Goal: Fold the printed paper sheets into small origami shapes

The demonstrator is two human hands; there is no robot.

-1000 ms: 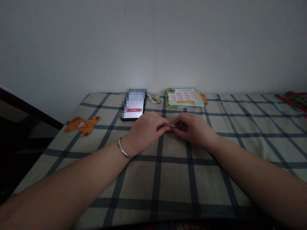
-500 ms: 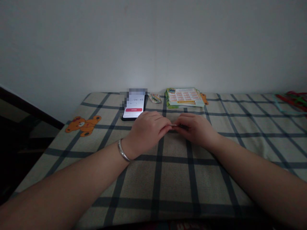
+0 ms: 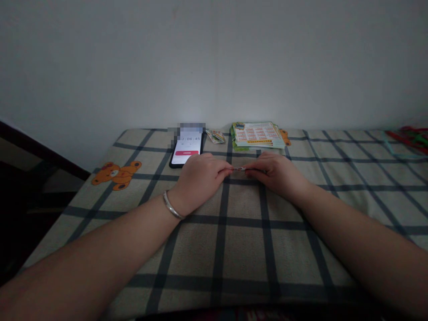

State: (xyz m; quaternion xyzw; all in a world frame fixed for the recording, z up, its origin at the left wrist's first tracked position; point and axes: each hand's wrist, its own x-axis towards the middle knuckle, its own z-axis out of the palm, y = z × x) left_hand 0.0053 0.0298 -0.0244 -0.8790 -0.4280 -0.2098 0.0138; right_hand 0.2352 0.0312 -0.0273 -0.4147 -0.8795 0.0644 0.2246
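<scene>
A thin, narrow strip of folded printed paper (image 3: 239, 169) stretches between my two hands, just above the checked cloth. My left hand (image 3: 203, 178), with a silver bangle at its wrist, pinches the left end between thumb and fingers. The other end is in the closed fingers of my right hand (image 3: 276, 174), which hide part of it. Beyond the right hand lies a stack of printed calendar sheets (image 3: 257, 133). A small folded paper piece (image 3: 216, 136) rests left of that stack.
A phone (image 3: 187, 147) showing a timer lies just behind my left hand. The checked cloth (image 3: 240, 249) covers the surface up to the wall (image 3: 214, 62). An orange bear print (image 3: 117, 174) is at the left, and red and green items (image 3: 414, 136) lie far right.
My hands have moved slightly apart and a little farther from me, and more of the paper strip shows between the fingertips. The stack and phone stay put.
</scene>
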